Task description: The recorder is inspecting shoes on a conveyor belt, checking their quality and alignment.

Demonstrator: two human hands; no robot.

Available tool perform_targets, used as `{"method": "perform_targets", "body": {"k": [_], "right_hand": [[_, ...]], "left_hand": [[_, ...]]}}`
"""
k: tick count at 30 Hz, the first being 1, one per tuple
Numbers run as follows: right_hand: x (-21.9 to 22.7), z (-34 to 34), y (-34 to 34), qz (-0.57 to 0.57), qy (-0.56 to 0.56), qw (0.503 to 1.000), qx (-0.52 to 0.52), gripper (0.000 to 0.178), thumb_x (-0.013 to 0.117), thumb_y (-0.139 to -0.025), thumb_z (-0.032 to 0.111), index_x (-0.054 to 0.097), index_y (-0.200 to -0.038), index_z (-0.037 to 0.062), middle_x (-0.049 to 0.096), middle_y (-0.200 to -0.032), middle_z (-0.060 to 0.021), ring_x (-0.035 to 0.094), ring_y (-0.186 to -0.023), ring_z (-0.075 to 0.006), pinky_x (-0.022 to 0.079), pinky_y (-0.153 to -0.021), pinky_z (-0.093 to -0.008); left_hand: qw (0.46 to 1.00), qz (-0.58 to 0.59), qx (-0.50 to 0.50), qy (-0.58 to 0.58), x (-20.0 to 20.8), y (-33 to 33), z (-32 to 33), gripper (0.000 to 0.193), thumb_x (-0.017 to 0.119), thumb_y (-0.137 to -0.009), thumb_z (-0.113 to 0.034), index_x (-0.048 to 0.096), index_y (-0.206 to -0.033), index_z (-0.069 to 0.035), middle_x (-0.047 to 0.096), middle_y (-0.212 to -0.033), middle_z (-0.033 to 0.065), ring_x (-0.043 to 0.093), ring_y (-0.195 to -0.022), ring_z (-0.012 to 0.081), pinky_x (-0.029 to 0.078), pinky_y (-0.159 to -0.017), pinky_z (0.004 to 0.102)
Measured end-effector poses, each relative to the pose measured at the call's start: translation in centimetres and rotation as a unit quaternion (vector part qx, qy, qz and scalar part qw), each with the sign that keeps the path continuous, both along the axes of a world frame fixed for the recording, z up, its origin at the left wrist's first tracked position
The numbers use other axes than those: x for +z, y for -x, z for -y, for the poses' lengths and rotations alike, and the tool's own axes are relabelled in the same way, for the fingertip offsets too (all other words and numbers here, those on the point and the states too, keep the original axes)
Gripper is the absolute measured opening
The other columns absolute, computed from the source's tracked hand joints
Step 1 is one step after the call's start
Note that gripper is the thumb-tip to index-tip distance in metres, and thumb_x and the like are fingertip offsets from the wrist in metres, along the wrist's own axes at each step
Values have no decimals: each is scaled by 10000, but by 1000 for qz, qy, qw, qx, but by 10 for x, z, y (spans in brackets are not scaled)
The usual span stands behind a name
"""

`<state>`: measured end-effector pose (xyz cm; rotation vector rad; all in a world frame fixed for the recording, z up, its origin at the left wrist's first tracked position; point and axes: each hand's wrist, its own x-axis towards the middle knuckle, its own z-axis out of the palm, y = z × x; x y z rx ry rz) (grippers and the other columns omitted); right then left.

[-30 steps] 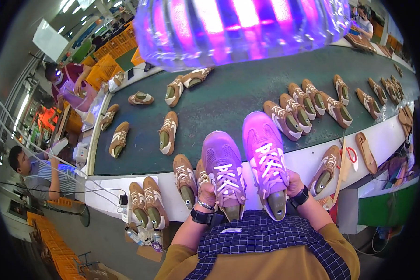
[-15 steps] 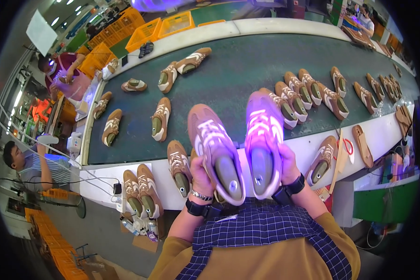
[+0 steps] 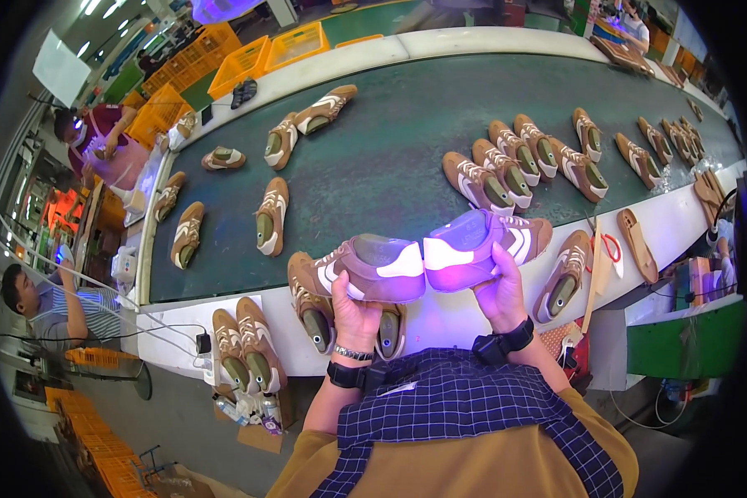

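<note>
My left hand [image 3: 355, 317] is closed around a brown sneaker [image 3: 358, 272] with white trim, its toe toward the left. Gripped by my right hand [image 3: 501, 292] is a second sneaker [image 3: 459, 259], with its toe pointing right. The two white heels meet or nearly meet in the middle, under purple light. Behind and below the left-hand shoe, another pair of sneakers stands on the white ledge [image 3: 440, 325], partly hidden by that shoe and my hand. A single sneaker [image 3: 563, 278] rests on the ledge to the right.
Several brown sneakers [image 3: 519, 149] are scattered over the green belt [image 3: 373, 141]. A pair [image 3: 253, 344] sits at the ledge's left end. Red-handled scissors [image 3: 612, 249] and a tan sole [image 3: 637, 245] lie at right. Co-workers [image 3: 112, 141] are at left; orange crates [image 3: 295, 48] stand beyond.
Both held sneakers have turned from toes pointing away, with the insoles toward me, to lying sideways heel to heel. My hands have turned with them, and my head view has shifted slightly.
</note>
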<state>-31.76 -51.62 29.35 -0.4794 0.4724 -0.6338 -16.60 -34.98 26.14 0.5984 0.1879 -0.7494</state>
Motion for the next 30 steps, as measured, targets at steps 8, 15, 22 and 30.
{"method": "perform_targets", "body": {"k": [8, 15, 22, 30], "right_hand": [[-8, -5, 1, -12, -3, 1000, -29, 434, 587, -847, 306, 485, -1199, 75, 581, -1135, -69, 559, -1046, -200, 462, -887, -407], [-8, -6, 1, -10, -11, 999, -35, 437, 550, -864, 290, 462, -1232, 71, 562, -1179, -73, 542, -1094, -230, 441, -926, -436], [-9, -5, 1, -18, -22, 999, -42, 406, 558, -861, 289, 484, -1200, 78, 578, -1152, -64, 552, -1074, -221, 455, -903, -430], [-4, -5, 2, -11, -27, 998, -50, 412, 595, -845, 278, 497, -1185, 68, 585, -1122, -72, 558, -1048, -204, 450, -906, -408]], "left_hand": [[999, 5, 19, -33, -6, 2, 4, 535, 568, -805, -389, 459, -1248, -112, 529, -1225, 64, 508, -1126, 257, 433, -934, 467], [999, -11, 19, -28, 3, 5, 7, 440, 543, -834, -346, 496, -1207, -117, 560, -1176, 31, 525, -1095, 210, 434, -928, 401], [999, -22, 16, -33, 1, 6, 8, 450, 541, -834, -356, 489, -1213, -118, 552, -1189, 33, 525, -1096, 218, 438, -920, 409], [998, -17, 23, -52, 0, 7, 12, 527, 567, -802, -403, 469, -1238, -124, 533, -1217, 51, 504, -1121, 241, 420, -932, 438]]}}
